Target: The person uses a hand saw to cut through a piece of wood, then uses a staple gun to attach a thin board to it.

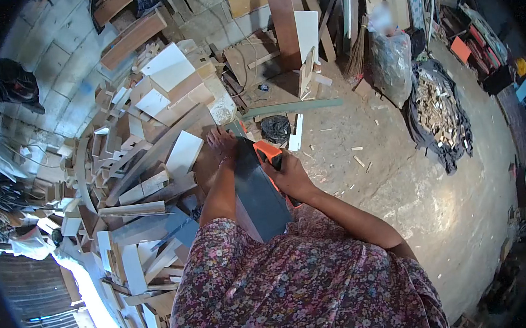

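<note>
My right hand [291, 177] is closed around the orange-and-black handle of what looks like a hand saw [266, 151]. A dark blade-like edge lies just left of the handle, over the board. The long dark grey board [259, 198] runs away from my body, its near end at my floral clothing. My left hand [222, 143] lies near the board's far end, fingers apart and pressing down. What supports the board is mostly hidden. A white-faced wood offcut [184, 152] is just left of my left hand.
A large heap of wood offcuts [137, 191] fills the left side. Ahead are a green strip [292, 107], a black plastic bag [275, 129] and leaning planks [283, 22]. At right are a filled clear sack [390, 63] and a dark cloth with wood scraps [439, 112].
</note>
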`<move>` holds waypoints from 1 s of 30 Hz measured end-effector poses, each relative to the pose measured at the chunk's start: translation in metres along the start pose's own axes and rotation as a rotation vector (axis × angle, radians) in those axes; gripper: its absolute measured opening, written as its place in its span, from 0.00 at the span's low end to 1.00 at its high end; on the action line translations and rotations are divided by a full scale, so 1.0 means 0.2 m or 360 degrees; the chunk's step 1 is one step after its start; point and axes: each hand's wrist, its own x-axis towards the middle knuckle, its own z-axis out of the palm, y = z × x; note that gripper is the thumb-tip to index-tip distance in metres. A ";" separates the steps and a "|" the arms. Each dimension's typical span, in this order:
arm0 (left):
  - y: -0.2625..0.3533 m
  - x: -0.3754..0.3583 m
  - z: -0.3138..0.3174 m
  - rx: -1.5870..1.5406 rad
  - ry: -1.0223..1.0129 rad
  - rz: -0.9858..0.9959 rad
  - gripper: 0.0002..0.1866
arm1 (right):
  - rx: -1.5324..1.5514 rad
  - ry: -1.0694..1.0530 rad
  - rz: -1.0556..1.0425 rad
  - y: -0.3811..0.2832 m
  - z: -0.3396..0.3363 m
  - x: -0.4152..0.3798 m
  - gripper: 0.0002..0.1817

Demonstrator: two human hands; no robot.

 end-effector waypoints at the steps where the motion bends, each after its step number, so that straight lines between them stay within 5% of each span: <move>1: -0.01 -0.01 0.01 0.0021 0.0061 0.0049 0.17 | -0.0033 -0.0034 0.0017 0.00 -0.01 0.00 0.20; 9: 0.00 -0.08 -0.04 0.0004 -0.0150 0.0013 0.22 | -0.0132 -0.0147 0.0126 0.01 -0.02 -0.06 0.23; 15: 0.00 -0.04 -0.03 -0.0034 -0.0301 -0.0158 0.22 | -0.0241 0.0237 -0.0112 -0.05 -0.01 -0.14 0.28; 30: 0.03 0.03 -0.07 -0.0008 -0.0203 -0.0192 0.19 | -0.0263 0.0106 0.0092 0.09 0.06 -0.07 0.14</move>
